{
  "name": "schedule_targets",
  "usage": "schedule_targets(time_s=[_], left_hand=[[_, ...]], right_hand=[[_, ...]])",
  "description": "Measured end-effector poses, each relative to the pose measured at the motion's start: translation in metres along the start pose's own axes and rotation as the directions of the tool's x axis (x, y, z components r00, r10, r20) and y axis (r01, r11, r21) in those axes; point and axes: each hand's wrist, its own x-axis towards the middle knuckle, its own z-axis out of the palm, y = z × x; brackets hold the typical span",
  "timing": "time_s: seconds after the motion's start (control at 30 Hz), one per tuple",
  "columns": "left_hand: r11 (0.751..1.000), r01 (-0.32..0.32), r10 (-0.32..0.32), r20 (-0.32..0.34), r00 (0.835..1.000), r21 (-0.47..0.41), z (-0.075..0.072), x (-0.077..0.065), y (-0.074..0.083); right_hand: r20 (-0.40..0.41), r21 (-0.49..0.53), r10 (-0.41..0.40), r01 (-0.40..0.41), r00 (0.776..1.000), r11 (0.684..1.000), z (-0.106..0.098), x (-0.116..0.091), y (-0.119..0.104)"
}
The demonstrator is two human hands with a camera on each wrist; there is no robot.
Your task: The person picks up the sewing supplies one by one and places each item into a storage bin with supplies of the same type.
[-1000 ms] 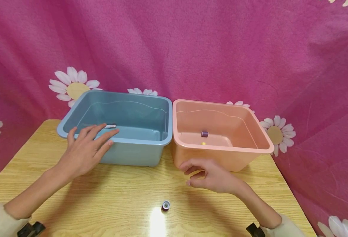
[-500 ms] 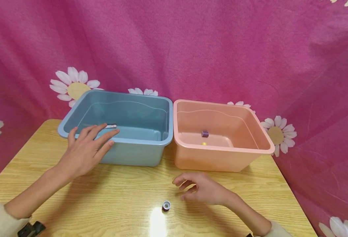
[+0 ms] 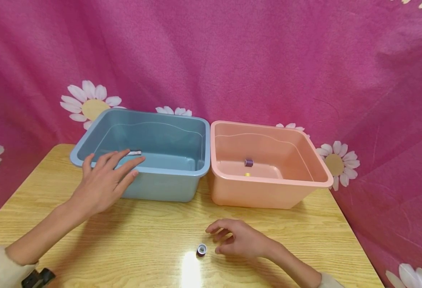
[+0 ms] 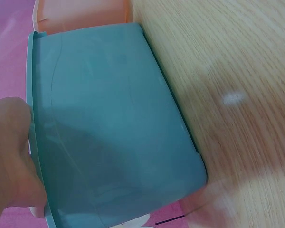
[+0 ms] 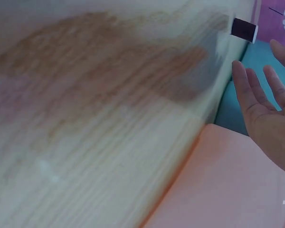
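A small dark spool of thread [image 3: 202,250] with a pale end stands on the wooden table. Just to its right hovers my right hand [image 3: 241,240], fingers slightly bent and apart from it. The right wrist view also has the spool [image 5: 243,30] beyond the fingertips [image 5: 237,66], with nothing held. My left hand [image 3: 103,182] lies at the front rim of the blue bin [image 3: 160,186], fingers spread over the edge. Inside that bin is a whitish flat item [image 3: 135,153], partly hidden by the fingers.
The pink bin [image 3: 254,194] stands beside the blue one, rims nearly touching. On its floor lie a purple spool [image 3: 248,163] and a yellow piece [image 3: 247,174] partly cut off by the rim. A magenta flowered cloth [image 3: 232,60] hangs behind the table [image 3: 153,248].
My right hand has come down from the front of the pink bin toward the spool on the table, moving nearer and slightly left. The left hand stays put.
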Motion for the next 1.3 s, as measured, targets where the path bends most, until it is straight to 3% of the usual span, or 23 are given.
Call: schedule_targets(time_s=[0.47, 0.73, 1.3], left_hand=[[1.0, -0.007, 0.007, -0.01, 1.0, -0.001, 0.0, 0.001, -0.001], [1.0, -0.002, 0.002, -0.002, 1.0, 0.002, -0.001, 0.002, -0.001], [1.0, -0.002, 0.002, -0.002, 1.0, 0.004, -0.001, 0.001, -0.001]], right_hand=[[0.008, 0.0, 0.008, -0.008, 1.0, 1.0, 0.009, 0.003, 0.012], [0.021, -0.02, 0.014, -0.013, 1.0, 1.0, 0.012, 0.008, 0.012], [0.071, 0.039, -0.024, 0.022, 0.997, 0.999, 0.022, 0.018, 0.006]])
